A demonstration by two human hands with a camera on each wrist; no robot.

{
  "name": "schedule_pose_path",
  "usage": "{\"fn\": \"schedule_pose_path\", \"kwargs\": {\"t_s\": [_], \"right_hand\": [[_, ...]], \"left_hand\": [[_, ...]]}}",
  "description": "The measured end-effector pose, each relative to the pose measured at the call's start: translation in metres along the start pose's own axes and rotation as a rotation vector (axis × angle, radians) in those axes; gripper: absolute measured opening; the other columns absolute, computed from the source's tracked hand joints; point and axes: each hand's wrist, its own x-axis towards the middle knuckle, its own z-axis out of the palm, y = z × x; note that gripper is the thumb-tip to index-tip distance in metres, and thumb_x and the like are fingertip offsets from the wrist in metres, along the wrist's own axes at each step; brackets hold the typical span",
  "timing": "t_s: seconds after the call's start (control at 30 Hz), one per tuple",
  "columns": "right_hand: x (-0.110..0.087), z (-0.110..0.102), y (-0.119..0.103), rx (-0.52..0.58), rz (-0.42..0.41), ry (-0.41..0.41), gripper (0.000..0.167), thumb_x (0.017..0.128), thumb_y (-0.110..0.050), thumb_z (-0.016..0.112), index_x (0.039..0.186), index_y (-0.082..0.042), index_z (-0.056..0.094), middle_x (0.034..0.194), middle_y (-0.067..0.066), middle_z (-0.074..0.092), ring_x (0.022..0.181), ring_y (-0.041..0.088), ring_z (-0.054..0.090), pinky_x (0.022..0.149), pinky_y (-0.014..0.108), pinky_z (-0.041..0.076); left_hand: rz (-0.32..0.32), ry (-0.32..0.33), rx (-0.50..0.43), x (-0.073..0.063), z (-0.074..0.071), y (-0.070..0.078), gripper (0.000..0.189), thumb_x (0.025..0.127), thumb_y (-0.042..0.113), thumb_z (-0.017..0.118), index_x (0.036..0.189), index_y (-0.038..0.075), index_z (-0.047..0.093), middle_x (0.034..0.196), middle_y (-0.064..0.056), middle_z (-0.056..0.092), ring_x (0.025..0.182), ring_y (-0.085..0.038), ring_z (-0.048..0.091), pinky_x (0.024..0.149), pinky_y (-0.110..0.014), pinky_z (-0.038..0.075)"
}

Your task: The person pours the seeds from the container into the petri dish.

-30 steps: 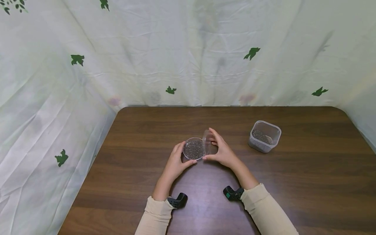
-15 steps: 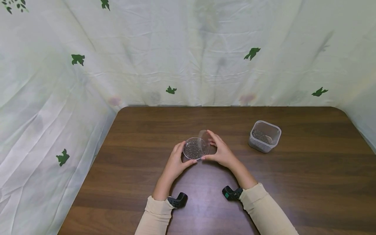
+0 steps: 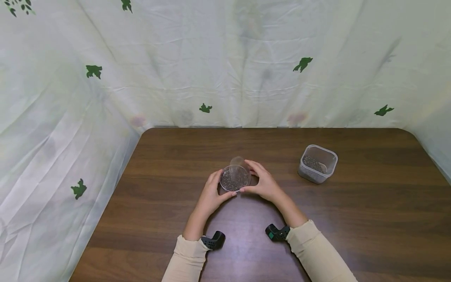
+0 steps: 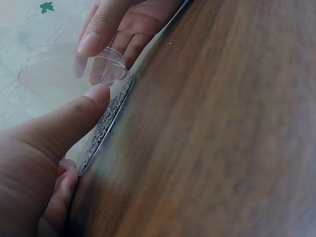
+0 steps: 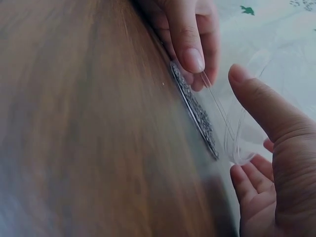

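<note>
A clear round petri dish (image 3: 223,183) filled with dark grey granules (image 4: 105,122) lies on the table in front of me. My left hand (image 3: 210,196) holds its left side, thumb at the near rim and fingers at the far side. My right hand (image 3: 265,185) grips a clear round lid (image 3: 237,161) between thumb and fingers. That lid is tilted over the dish, its upper part standing above the far rim. In the right wrist view the lid's edge (image 5: 232,140) is near the right fingertips. See-through plastic makes it hard to tell where lid and dish touch.
To the right stands a square translucent tub (image 3: 327,156) with more dark granules and a pale piece inside. Brown wooden table (image 3: 169,156) ends at a light fabric backdrop (image 3: 176,70) with green bird shapes. A dark device (image 3: 213,240) is strapped at each wrist.
My right hand has shifted slightly left and turned the lid, which has swung leftward from the dish's right side to over its middle. The left hand and the dish stay put.
</note>
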Motion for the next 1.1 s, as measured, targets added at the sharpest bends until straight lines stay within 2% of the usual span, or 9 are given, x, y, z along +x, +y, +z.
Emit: {"fn": "schedule_pose_path", "kwargs": {"t_s": [0.37, 0.43, 0.67, 0.8, 0.93, 1.1], "right_hand": [[0.001, 0.003, -0.001, 0.019, 0.003, -0.006, 0.085, 0.061, -0.019, 0.083, 0.132, -0.003, 0.04, 0.134, 0.012, 0.037, 0.119, 0.022, 0.04, 0.097, 0.027, 0.034], [0.0, 0.003, -0.003, 0.029, 0.001, -0.008, 0.086, 0.06, -0.017, 0.083, 0.132, -0.001, 0.04, 0.133, 0.014, 0.037, 0.119, 0.025, 0.04, 0.097, 0.028, 0.033], [-0.003, -0.003, -0.031, 0.082, -0.045, -0.03, 0.083, 0.061, -0.002, 0.081, 0.129, 0.013, 0.035, 0.129, 0.028, 0.038, 0.116, 0.041, 0.04, 0.095, 0.044, 0.035], [-0.001, 0.001, -0.02, 0.096, -0.046, -0.031, 0.085, 0.06, -0.002, 0.082, 0.129, 0.013, 0.034, 0.129, 0.027, 0.037, 0.117, 0.04, 0.039, 0.095, 0.042, 0.035], [0.001, 0.005, -0.003, 0.078, -0.023, -0.029, 0.089, 0.06, -0.01, 0.083, 0.132, 0.007, 0.033, 0.131, 0.02, 0.038, 0.119, 0.031, 0.04, 0.097, 0.031, 0.035], [0.001, 0.006, 0.001, 0.07, -0.013, -0.029, 0.091, 0.06, -0.017, 0.084, 0.134, 0.0, 0.034, 0.132, 0.016, 0.04, 0.119, 0.026, 0.041, 0.096, 0.026, 0.034]], "left_hand": [[-0.007, -0.006, -0.001, 0.0, -0.001, 0.002, 0.086, 0.07, 0.031, 0.077, 0.134, -0.004, 0.033, 0.131, -0.021, 0.038, 0.12, -0.032, 0.037, 0.098, -0.043, 0.031], [-0.007, -0.003, -0.006, 0.0, -0.001, 0.001, 0.086, 0.069, 0.03, 0.078, 0.134, -0.005, 0.033, 0.131, -0.021, 0.038, 0.12, -0.031, 0.037, 0.099, -0.042, 0.03], [-0.026, 0.005, -0.059, 0.0, -0.002, 0.001, 0.089, 0.066, 0.03, 0.079, 0.134, -0.005, 0.034, 0.131, -0.021, 0.038, 0.118, -0.03, 0.039, 0.098, -0.039, 0.032], [-0.034, 0.009, -0.101, 0.0, -0.003, 0.001, 0.088, 0.066, 0.03, 0.08, 0.134, -0.004, 0.034, 0.131, -0.021, 0.038, 0.118, -0.029, 0.041, 0.098, -0.036, 0.033], [-0.035, 0.013, -0.146, -0.001, -0.004, 0.001, 0.087, 0.066, 0.029, 0.08, 0.133, -0.003, 0.035, 0.13, -0.02, 0.038, 0.116, -0.028, 0.044, 0.097, -0.034, 0.035], [-0.035, 0.008, -0.193, -0.001, -0.005, 0.002, 0.085, 0.067, 0.026, 0.08, 0.133, -0.003, 0.035, 0.13, -0.02, 0.038, 0.115, -0.029, 0.046, 0.096, -0.032, 0.036]]}}
